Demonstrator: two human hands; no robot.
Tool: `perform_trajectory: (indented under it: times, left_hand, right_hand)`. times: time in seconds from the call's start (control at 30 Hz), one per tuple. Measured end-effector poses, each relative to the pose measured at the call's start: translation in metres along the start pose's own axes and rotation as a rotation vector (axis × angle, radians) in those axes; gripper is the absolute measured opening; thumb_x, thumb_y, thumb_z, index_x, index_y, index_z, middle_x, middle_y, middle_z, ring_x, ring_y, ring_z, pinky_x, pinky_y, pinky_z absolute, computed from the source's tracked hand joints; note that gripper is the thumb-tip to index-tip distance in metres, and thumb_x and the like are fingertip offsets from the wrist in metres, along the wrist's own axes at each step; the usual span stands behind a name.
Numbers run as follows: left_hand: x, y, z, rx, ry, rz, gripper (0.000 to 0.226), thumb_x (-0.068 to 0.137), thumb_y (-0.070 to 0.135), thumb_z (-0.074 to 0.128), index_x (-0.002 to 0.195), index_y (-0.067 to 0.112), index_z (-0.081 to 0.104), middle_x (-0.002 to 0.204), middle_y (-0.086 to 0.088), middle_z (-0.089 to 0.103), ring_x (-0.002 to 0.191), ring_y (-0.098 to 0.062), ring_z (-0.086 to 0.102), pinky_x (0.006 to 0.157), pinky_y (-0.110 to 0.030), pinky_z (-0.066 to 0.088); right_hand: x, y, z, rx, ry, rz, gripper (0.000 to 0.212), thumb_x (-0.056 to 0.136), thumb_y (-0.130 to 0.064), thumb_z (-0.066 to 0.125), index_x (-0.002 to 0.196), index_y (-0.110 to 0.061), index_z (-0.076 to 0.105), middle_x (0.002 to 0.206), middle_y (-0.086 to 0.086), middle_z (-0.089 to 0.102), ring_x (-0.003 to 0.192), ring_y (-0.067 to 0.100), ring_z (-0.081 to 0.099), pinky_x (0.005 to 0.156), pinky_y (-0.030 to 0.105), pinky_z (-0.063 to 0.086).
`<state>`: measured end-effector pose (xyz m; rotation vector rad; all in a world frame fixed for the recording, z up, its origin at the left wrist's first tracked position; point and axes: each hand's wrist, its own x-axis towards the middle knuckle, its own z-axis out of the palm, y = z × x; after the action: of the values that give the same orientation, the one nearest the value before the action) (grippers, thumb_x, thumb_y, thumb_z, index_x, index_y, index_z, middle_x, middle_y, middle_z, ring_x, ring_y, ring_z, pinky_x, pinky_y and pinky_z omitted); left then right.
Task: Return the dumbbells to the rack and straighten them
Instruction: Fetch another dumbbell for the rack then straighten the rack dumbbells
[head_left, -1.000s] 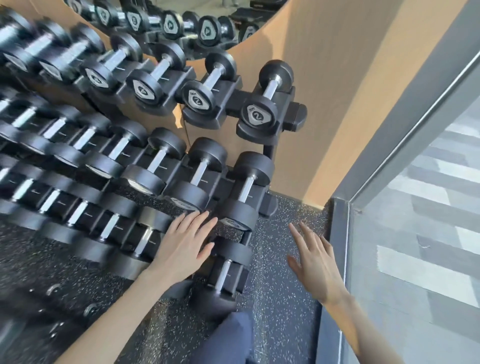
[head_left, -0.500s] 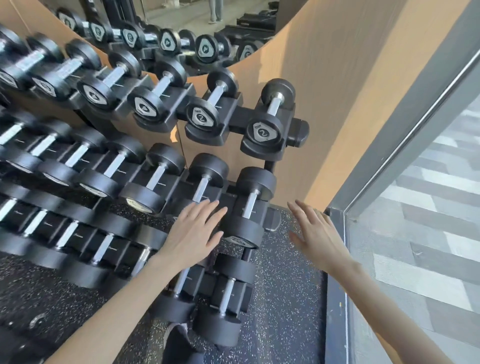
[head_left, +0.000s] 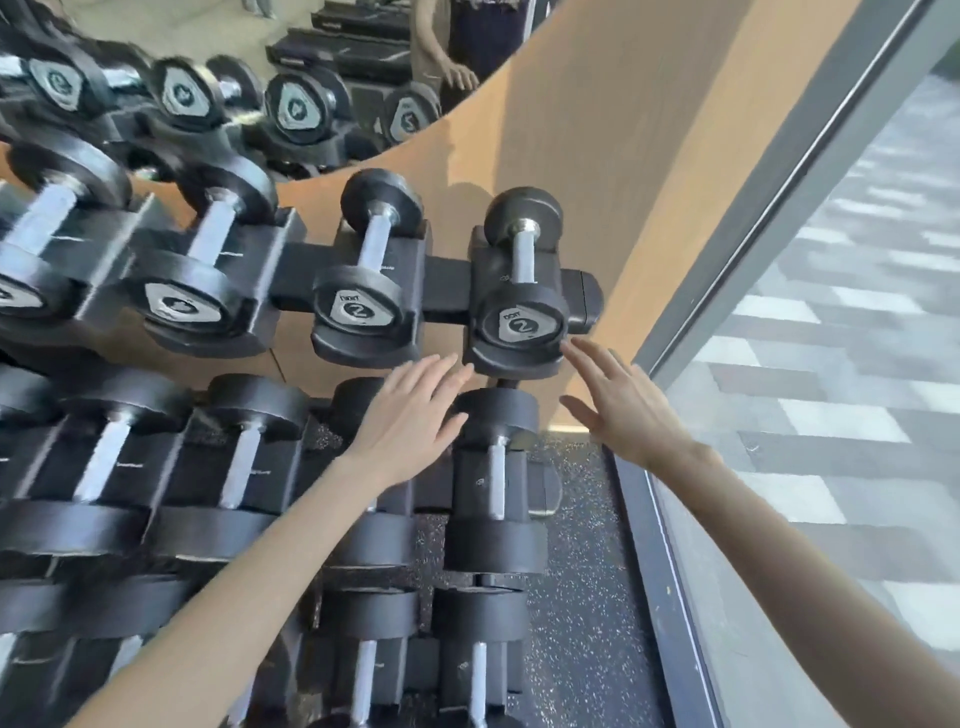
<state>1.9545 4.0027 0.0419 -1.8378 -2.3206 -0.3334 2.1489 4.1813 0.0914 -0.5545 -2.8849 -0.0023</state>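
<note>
A three-tier black dumbbell rack (head_left: 447, 283) fills the left and middle of the head view, with black dumbbells lying in its cradles. At the right end of the top tier lie two dumbbells marked 2, one at the very end (head_left: 522, 291) and its neighbour (head_left: 366, 280). My left hand (head_left: 410, 421) is raised with straight fingers just below the gap between those two cradles, over a middle-tier dumbbell (head_left: 493, 467). My right hand (head_left: 618, 410) is spread open, its fingertips close to the front head of the end dumbbell. Neither hand holds anything.
A tan wooden wall (head_left: 597, 130) with a round mirror (head_left: 260, 62) stands behind the rack. A grey window frame (head_left: 769, 208) and glass run along the right. Speckled black rubber floor (head_left: 576, 597) shows between rack and window.
Both hands have risen from beside the lower tiers up to the top tier's right end. The view has tilted up and come closer to the rack.
</note>
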Motion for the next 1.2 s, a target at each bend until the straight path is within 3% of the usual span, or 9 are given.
perform_trajectory:
  times: [0.2,0.33,0.4,0.53,0.67,0.83,0.93,1.07,1.2]
  left_hand:
    - [0.076,-0.026,0.037,-0.26,0.099,-0.04,0.06,0.097,0.042,0.034,0.145,0.006,0.034,0.146,-0.013,0.04,0.133,-0.026,0.039,0.109,-0.039,0.031]
    - [0.11,-0.025,0.074,-0.486,0.186,-0.094,0.065,0.095,0.043,0.038,0.146,0.004,0.029,0.148,-0.014,0.037,0.135,-0.024,0.035,0.113,-0.028,0.022]
    - [0.122,-0.021,0.088,-0.638,0.262,-0.146,0.064,0.094,0.043,0.034,0.146,0.006,0.029,0.145,-0.014,0.04,0.131,-0.022,0.037,0.108,-0.019,0.019]
    - [0.143,-0.018,0.108,-0.864,0.438,-0.171,0.051,0.095,0.03,0.036,0.14,0.006,0.038,0.133,-0.007,0.047,0.122,-0.012,0.042,0.103,-0.007,0.023]
    - [0.159,-0.015,0.121,-0.988,0.56,-0.144,0.04,0.092,0.023,0.038,0.13,0.014,0.046,0.122,0.001,0.052,0.111,-0.005,0.049,0.098,-0.011,0.034]
    - [0.171,-0.007,0.134,-0.863,0.682,-0.168,0.025,0.094,0.029,0.039,0.116,0.018,0.039,0.105,-0.016,0.06,0.096,-0.021,0.052,0.082,-0.028,0.041]
    - [0.177,-0.017,0.132,-0.706,0.749,-0.088,0.037,0.101,0.046,0.03,0.109,0.012,0.04,0.094,-0.015,0.059,0.086,-0.022,0.05,0.072,-0.03,0.04]
    - [0.186,-0.027,0.122,-0.482,0.827,0.032,0.037,0.1,0.046,0.038,0.102,0.01,0.045,0.075,-0.015,0.056,0.072,-0.021,0.048,0.062,-0.03,0.041]
    - [0.191,-0.018,0.12,-0.481,0.88,0.02,0.039,0.098,0.049,0.04,0.1,0.011,0.048,0.071,-0.013,0.053,0.068,-0.021,0.046,0.061,-0.028,0.039]
  right_hand:
    - [0.083,0.029,0.016,0.12,0.028,0.003,0.056,0.092,-0.029,0.057,0.14,-0.005,0.04,0.138,0.014,0.046,0.125,0.031,0.045,0.104,0.045,0.04]
    - [0.123,0.046,0.034,0.386,-0.043,-0.003,0.056,0.091,-0.039,0.054,0.138,-0.01,0.042,0.129,0.002,0.049,0.12,0.016,0.045,0.099,0.023,0.036]
    - [0.135,0.052,0.046,0.536,-0.03,-0.006,0.05,0.091,-0.043,0.054,0.13,-0.012,0.05,0.113,-0.005,0.053,0.108,0.012,0.051,0.093,0.026,0.041]
    - [0.146,0.054,0.071,0.755,0.188,0.038,0.037,0.079,-0.055,0.059,0.102,-0.026,0.06,0.09,-0.013,0.059,0.09,0.01,0.057,0.079,0.03,0.046]
    - [0.149,0.055,0.091,0.831,0.419,0.039,0.017,0.075,-0.046,0.064,0.089,-0.037,0.06,0.08,-0.024,0.06,0.08,0.002,0.056,0.073,0.023,0.043]
    - [0.15,0.061,0.105,0.968,0.534,0.09,0.01,0.071,-0.037,0.061,0.081,-0.034,0.062,0.075,-0.018,0.061,0.074,0.005,0.056,0.07,0.027,0.045]
    - [0.149,0.058,0.112,1.022,0.591,0.136,0.009,0.07,-0.031,0.054,0.079,-0.032,0.057,0.072,-0.022,0.06,0.071,-0.002,0.052,0.069,0.02,0.042]
    - [0.146,0.056,0.127,1.151,0.631,0.201,0.008,0.073,-0.029,0.045,0.077,-0.026,0.05,0.069,-0.023,0.055,0.068,-0.006,0.046,0.066,0.014,0.038]
    - [0.145,0.06,0.131,1.154,0.655,0.147,0.007,0.077,-0.024,0.038,0.079,-0.025,0.045,0.073,-0.021,0.05,0.069,-0.008,0.042,0.066,0.011,0.035]
